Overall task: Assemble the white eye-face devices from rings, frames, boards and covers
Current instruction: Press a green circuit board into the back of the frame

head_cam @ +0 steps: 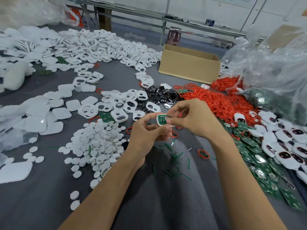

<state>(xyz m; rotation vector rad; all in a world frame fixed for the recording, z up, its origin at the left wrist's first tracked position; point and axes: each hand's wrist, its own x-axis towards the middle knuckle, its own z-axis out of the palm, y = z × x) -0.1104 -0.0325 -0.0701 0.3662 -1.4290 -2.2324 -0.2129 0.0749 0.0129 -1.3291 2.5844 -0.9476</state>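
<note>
While the left hand (146, 131) holds the half-built device (163, 121) up in front of the person, above the grey tabletop (41, 188), its fingers are curled round the white frame and the green board (162, 119) faces up inside it. The right hand (191, 118) pinches at the piece's right end with thumb and forefinger; whether a small part sits between those fingertips is too blurred to tell. The step in hand looks like seating the board in the frame, or adding a part on top of it. To do it well, the left hand should grip by the frame's edges only, leaving the board's face free. The right should press evenly near the rim, so that the board drops flat rather than cocked at one corner. A cover would seem to come next: the white covers (54, 113) lie well to the left, the white discs (99, 141) near the left forearm, and the red rings (216, 100) just beyond the right hand.
</note>
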